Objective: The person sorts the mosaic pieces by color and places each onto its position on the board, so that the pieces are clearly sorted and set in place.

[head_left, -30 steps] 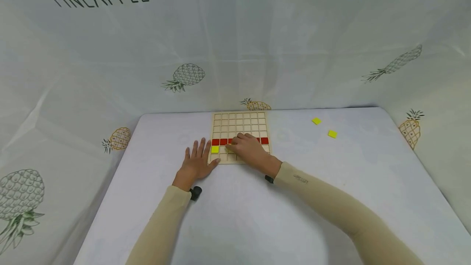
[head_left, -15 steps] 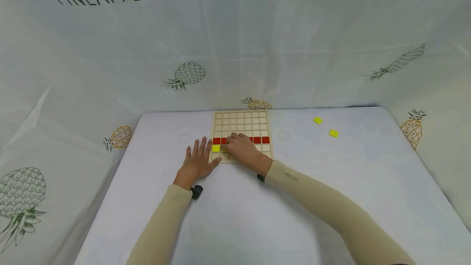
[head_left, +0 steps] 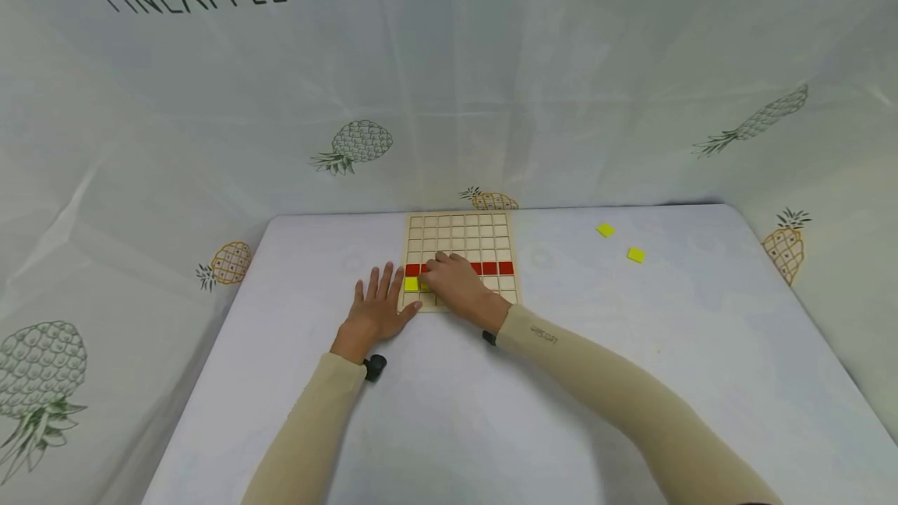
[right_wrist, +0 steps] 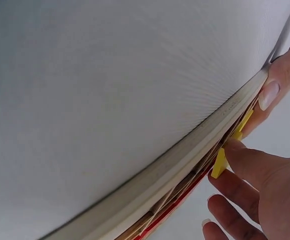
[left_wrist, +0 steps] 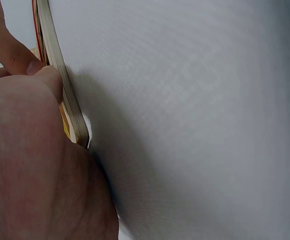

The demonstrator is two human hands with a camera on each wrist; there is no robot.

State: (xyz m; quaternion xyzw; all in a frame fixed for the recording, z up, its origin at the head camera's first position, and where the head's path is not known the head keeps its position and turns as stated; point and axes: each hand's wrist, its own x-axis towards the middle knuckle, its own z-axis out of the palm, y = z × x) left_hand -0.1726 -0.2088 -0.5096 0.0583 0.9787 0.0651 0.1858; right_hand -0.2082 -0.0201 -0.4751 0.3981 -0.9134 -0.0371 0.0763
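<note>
A wooden grid board [head_left: 459,232] lies at the far side of the table, a row of red square tiles [head_left: 498,268] across it. Just below that row, a yellow tile [head_left: 411,284] fills the leftmost cell. My left hand [head_left: 376,314] is spread flat at the board's left side, its thumb resting on the near left corner. Over the second cell of the yellow tile's row, my right hand [head_left: 459,287] pinches another yellow tile [right_wrist: 219,163] between thumb and index finger. This tile is tilted in the right wrist view, and the hand partly hides the red row.
Two loose yellow tiles, one farther back [head_left: 606,231] and one nearer [head_left: 635,255], lie on the white table [head_left: 421,427] to the board's right. A pineapple-print curtain [head_left: 449,100] hangs behind the table's back edge.
My right hand has moved left along the row with its yellow tile, stopping beside the leftmost yellow tile. My left hand has stayed in place at the board's edge.
</note>
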